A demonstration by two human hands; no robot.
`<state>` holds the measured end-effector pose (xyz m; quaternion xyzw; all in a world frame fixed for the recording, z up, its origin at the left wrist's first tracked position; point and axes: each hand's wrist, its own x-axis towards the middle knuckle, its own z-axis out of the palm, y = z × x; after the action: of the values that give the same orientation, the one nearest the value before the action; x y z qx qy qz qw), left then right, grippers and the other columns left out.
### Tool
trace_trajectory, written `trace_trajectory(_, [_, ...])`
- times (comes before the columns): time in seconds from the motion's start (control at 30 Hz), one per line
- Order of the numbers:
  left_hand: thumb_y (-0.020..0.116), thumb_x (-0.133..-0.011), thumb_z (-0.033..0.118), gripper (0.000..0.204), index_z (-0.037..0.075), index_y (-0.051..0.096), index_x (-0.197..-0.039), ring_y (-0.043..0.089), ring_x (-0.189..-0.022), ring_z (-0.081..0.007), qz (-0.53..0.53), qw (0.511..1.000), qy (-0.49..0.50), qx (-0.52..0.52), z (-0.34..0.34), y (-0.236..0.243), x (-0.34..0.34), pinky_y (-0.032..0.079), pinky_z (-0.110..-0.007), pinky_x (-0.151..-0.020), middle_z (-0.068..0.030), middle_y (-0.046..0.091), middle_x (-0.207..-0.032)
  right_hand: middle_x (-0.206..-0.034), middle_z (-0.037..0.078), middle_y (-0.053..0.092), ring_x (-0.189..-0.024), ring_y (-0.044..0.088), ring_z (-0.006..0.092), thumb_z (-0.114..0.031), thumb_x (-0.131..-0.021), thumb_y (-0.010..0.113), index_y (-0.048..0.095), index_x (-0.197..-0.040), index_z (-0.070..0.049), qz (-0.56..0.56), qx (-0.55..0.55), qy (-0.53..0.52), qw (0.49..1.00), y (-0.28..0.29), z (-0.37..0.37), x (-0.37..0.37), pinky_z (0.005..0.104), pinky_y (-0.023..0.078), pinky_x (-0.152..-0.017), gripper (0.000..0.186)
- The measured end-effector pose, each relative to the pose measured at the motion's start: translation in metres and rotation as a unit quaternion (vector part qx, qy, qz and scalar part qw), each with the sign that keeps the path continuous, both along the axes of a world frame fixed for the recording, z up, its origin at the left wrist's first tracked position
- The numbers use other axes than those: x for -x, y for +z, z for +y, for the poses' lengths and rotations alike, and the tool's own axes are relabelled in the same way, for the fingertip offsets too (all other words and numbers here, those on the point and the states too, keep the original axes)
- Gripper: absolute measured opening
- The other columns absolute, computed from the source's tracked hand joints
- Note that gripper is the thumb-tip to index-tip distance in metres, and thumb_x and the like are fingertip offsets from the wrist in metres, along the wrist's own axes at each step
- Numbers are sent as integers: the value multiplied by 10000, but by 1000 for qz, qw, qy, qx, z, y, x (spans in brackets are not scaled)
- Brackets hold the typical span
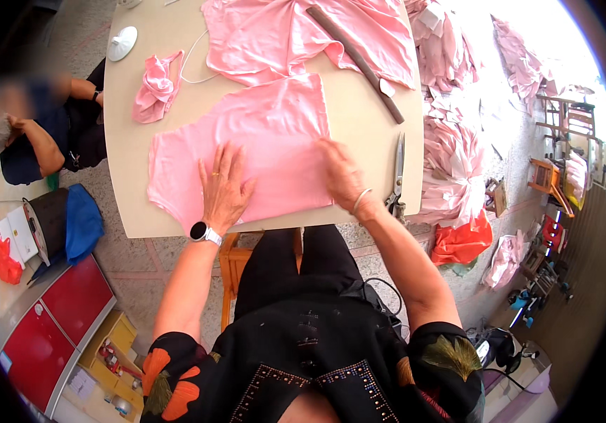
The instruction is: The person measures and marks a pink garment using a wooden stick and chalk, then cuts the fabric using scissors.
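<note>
A piece of pink cloth (275, 166), cut like a garment panel, lies spread on the near part of a pale table (134, 218). My left hand (224, 185) rests flat on it with the fingers apart; a white watch is on that wrist. At the cloth's right edge is my right hand (344, 173), its fingers bent and slightly blurred, so I cannot tell whether they pinch the edge. Scissors (396, 173) with dark handles lie to the right of that hand. Beyond the panel, more pink cloth (261, 42) is heaped under a long dark wooden strip (356, 60).
A crumpled pink piece (157, 88) and a white round lid-like object (122, 44) sit at the table's left. Another person (42, 134) sits beyond that edge. Piles of pink cloth (451, 155) and a red bag (463, 240) lie right of the table. A wooden stool (236, 264) stands below.
</note>
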<state>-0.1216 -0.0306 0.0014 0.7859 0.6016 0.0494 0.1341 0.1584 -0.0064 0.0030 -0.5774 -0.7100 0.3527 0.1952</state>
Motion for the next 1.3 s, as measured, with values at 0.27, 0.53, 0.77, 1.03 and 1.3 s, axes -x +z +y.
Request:
trace_trajectory(0.27, [607,-915,137,460,38,514,-1355,381,-1396,-351,-70,987,142,16,-80,24,-12,212,-643,-1153,-170,425,-1468,-1249,224,552,-1100,598,401,-194,-897,623,560,-1238,-19,-208,-78,-215,951,-1,75,-112,473,490,-933,389])
trace_trajectory(0.53, [597,-901,66,336,11,598,-1233,501,-1239,-359,-131,968,213,22,-119,47,-32,363,-515,-1080,-159,511,-1369,-1017,215,655,-986,630,424,-222,-836,675,627,-1031,-11,-210,81,-131,966,5,102,-116,486,494,-871,292])
trace_trajectory(0.77, [581,-902,28,278,-19,621,-1174,556,-1138,-364,-195,957,213,32,-117,53,-43,452,-431,-978,-168,584,-1234,-711,-15,556,-518,397,23,-171,-952,640,640,-922,-9,180,327,-126,919,25,100,-106,212,274,-449,165])
trace_trajectory(1.03, [561,-915,29,240,-27,637,-1135,596,-1110,-345,-253,945,196,65,-112,48,-30,471,-410,-972,-174,613,-1165,-761,38,649,-495,421,37,-149,-969,603,611,-916,-28,258,308,-156,902,33,-6,-117,210,332,-444,133])
trace_trajectory(1.3, [583,-896,34,204,-2,647,-1086,613,-1039,-346,-218,972,85,27,-91,33,0,483,-429,-911,-150,638,-1115,-751,29,665,-555,528,80,-40,-919,621,634,-925,1,246,435,-164,850,24,-174,-70,259,443,-515,43])
